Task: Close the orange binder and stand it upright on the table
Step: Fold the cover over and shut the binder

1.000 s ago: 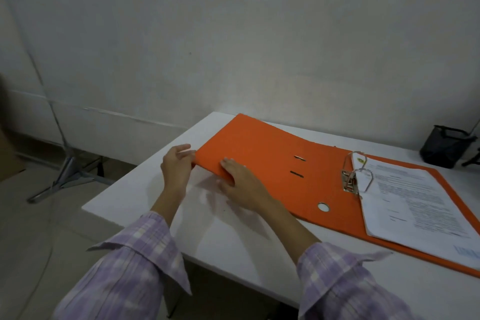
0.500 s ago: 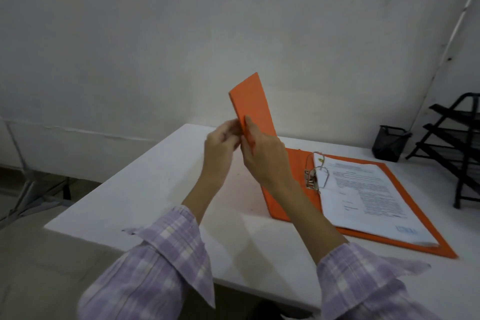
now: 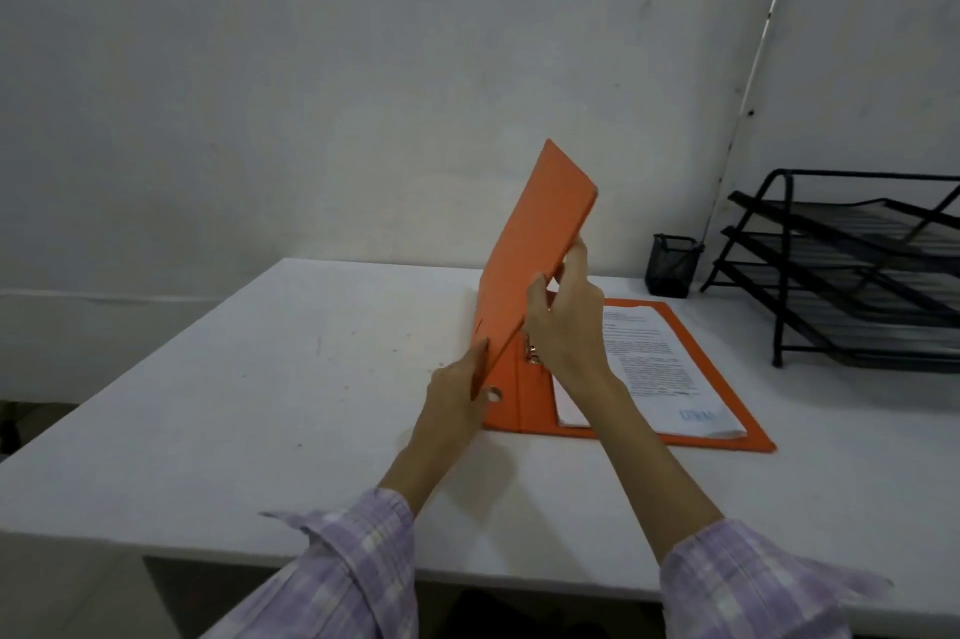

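Observation:
The orange binder [image 3: 535, 233] lies half open on the white table [image 3: 260, 378]. Its back cover rests flat with a stack of printed sheets [image 3: 654, 363] on it. The front cover is raised past upright and tilts to the right over the pages, and the spine stands on edge. My right hand [image 3: 563, 321] grips the near edge of the raised cover, fingers on top and thumb underneath. My left hand [image 3: 457, 394] holds the lower part of that cover next to the spine's round finger hole. The metal ring clip [image 3: 532, 352] shows just behind my right hand.
A black mesh pen cup [image 3: 674, 265] stands at the back of the table. A black tiered wire tray rack [image 3: 852, 269] fills the right rear corner. A grey wall runs close behind the table. The table's left half is bare white surface.
The front cover has swung from flat on the table up and over toward the pages. Both hands followed it rightward, and my view has shifted right, bringing the tray rack into sight.

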